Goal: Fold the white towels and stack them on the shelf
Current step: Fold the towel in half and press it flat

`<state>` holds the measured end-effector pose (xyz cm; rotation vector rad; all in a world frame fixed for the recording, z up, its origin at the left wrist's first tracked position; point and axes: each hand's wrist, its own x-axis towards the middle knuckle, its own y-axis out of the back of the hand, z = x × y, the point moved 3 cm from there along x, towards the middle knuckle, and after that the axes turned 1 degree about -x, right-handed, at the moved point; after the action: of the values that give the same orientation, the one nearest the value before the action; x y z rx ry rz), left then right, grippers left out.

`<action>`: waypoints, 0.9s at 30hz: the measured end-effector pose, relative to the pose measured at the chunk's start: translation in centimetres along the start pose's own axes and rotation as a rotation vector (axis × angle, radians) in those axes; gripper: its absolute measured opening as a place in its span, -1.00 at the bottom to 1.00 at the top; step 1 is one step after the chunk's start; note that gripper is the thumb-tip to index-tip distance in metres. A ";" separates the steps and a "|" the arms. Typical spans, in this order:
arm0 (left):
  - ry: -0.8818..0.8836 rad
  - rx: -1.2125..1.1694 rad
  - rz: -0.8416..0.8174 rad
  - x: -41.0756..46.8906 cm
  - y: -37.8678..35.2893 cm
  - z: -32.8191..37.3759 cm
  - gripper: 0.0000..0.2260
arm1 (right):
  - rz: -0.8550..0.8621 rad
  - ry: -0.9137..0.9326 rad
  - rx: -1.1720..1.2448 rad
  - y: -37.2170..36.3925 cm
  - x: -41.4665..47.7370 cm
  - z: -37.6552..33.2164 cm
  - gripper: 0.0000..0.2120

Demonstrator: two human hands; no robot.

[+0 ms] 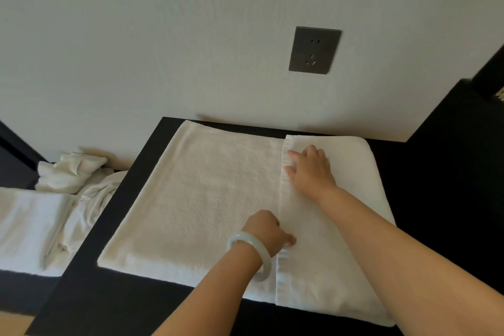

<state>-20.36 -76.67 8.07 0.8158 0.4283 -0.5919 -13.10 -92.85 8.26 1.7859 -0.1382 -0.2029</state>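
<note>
- The white towel [207,199] lies spread flat on the dark counter [81,294], its far edge close to the wall [163,35]
- Its right-hand part is folded over leftward, so a flap [341,254] lies doubled on top, and the flap's hem [282,199] runs from the far edge to the near edge, right of the towel's middle
- Your right grip [311,166] rests palm down on the far part of the flap, fingers straight and spread, the fingertips reaching the hem; it has hold of nothing
- Your left grip [266,229] sits nearer you, on the single layer just beside the hem, fingers curled under and the thumb tip touching the hem; the fingertips are hidden, so you cannot tell whether it pinches the cloth or only presses it
- A pale bangle [253,254] circles your left wrist
- To the left, beyond the counter's edge and lower down, a heap of crumpled white cloth [73,172] lies against the wall, with a flatter white cloth [27,221] nearer you beside it
- A dark wall socket [315,49] is set in the wall above the towel's far right corner
</note>
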 end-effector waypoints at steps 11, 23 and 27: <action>-0.036 -0.229 0.244 2.0 1.0 4.7 -0.42 | 0.044 -0.136 0.054 0.6 -2.5 2.4 -0.42; -0.136 -0.037 0.121 6.0 3.1 4.2 -0.48 | -0.067 -0.208 -0.133 0.7 -4.8 8.9 -0.38; -0.125 -0.018 0.139 6.9 3.2 4.5 -0.52 | 0.110 -0.209 -0.156 2.1 -2.2 9.4 -0.36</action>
<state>-12.50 -80.67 8.72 0.7804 0.2605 -0.5062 -17.24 -101.88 8.43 1.5949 -0.3600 -0.3124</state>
